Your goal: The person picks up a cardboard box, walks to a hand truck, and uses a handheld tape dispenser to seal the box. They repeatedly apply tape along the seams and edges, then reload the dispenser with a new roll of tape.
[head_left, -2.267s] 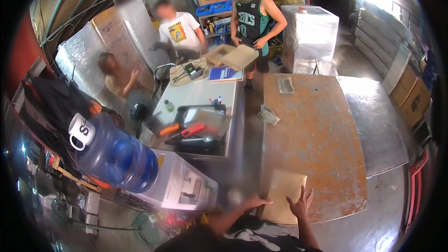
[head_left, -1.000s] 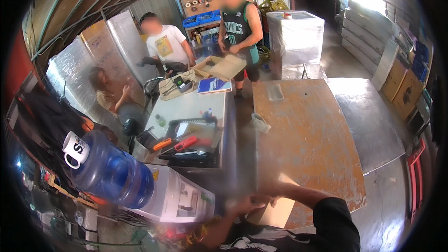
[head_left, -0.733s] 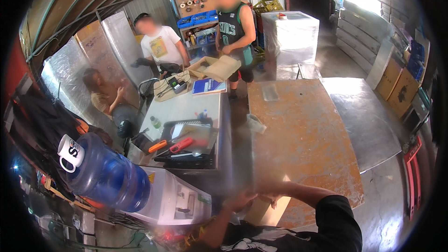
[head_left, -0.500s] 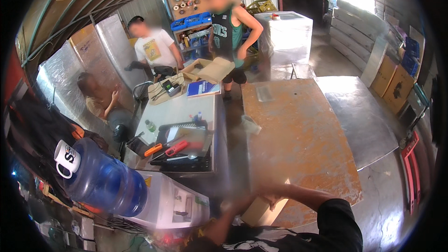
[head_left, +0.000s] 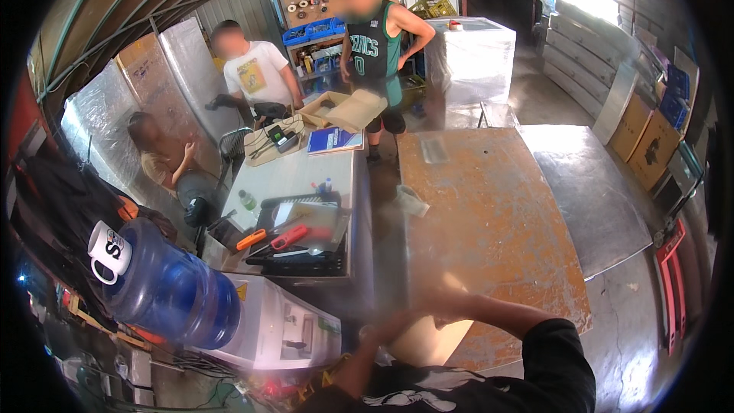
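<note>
Where left hand (head_left: 397, 321) and right hand (head_left: 443, 304) blur together over tan sheet (head_left: 433, 343) at brown surface (head_left: 497, 237), I can't tell either grip

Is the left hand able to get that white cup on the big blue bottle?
Probably not without moving: the left hand is by the tan sheet, and the white dispenser and blue bottle stand between it and the white cup.

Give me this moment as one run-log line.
left hand: near tan cardboard, blurred | right hand: over tan cardboard, grip unclear | tan cardboard: near end of worn brown tabletop | water dispenser: left of hands
</note>
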`<action>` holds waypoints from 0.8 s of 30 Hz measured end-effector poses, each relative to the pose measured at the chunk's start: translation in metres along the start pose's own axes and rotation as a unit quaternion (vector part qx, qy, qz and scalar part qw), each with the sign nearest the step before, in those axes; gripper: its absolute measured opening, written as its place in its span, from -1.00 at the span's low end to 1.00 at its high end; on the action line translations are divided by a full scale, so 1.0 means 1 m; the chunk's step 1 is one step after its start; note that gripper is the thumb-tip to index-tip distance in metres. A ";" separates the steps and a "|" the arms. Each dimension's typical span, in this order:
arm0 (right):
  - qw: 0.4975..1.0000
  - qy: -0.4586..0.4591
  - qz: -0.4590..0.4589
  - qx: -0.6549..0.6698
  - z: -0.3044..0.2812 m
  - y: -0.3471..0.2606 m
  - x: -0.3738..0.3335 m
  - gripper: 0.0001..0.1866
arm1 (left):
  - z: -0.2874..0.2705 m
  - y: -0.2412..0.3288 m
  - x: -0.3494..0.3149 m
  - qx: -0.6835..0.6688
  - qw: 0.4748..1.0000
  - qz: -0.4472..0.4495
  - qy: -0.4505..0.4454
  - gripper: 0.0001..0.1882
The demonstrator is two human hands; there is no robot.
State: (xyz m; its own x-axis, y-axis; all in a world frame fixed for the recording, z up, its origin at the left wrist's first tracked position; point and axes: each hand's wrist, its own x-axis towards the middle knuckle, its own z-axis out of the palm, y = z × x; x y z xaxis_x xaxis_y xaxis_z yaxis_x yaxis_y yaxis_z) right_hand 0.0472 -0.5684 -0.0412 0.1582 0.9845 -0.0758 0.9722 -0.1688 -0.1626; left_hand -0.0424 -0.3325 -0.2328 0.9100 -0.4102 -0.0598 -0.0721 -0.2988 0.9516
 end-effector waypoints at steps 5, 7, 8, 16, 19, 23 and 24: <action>0.997 -0.074 0.010 0.016 -0.024 -0.012 -0.001 -0.46 | -0.005 -0.013 -0.003 -0.180 0.967 -0.167 0.068 -0.48; 0.996 -0.084 0.005 -0.008 -0.036 -0.015 -0.007 -0.52 | -0.011 -0.021 -0.004 -0.145 0.969 -0.193 0.056 -0.47; 0.997 -0.066 0.002 -0.026 -0.041 -0.016 -0.014 -0.54 | -0.015 -0.024 -0.006 -0.130 0.968 -0.210 0.048 -0.46; 0.975 0.001 0.216 0.042 -0.057 -0.055 -0.094 -0.95 | -0.025 -0.008 -0.004 -0.003 0.957 -0.212 0.197 -0.45; 0.968 0.045 0.235 0.081 -0.086 -0.071 -0.111 -0.96 | -0.033 0.032 0.004 0.064 0.936 -0.227 0.263 -0.51; 0.960 0.039 0.249 0.124 -0.121 -0.081 -0.118 -0.97 | -0.046 0.098 0.024 0.177 0.888 -0.081 0.417 -0.64; 0.962 0.035 0.245 0.119 -0.125 -0.081 -0.117 -0.97 | -0.047 0.113 0.030 0.180 0.884 -0.041 0.430 -0.66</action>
State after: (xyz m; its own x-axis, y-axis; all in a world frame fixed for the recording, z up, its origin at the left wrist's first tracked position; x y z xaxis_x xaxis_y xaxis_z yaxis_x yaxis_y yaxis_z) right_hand -0.0287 -0.6640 0.1037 0.6069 0.7830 -0.1360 0.7121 -0.6118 -0.3444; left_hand -0.0046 -0.3384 -0.1128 0.8808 0.3858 0.2747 0.0241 -0.6157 0.7876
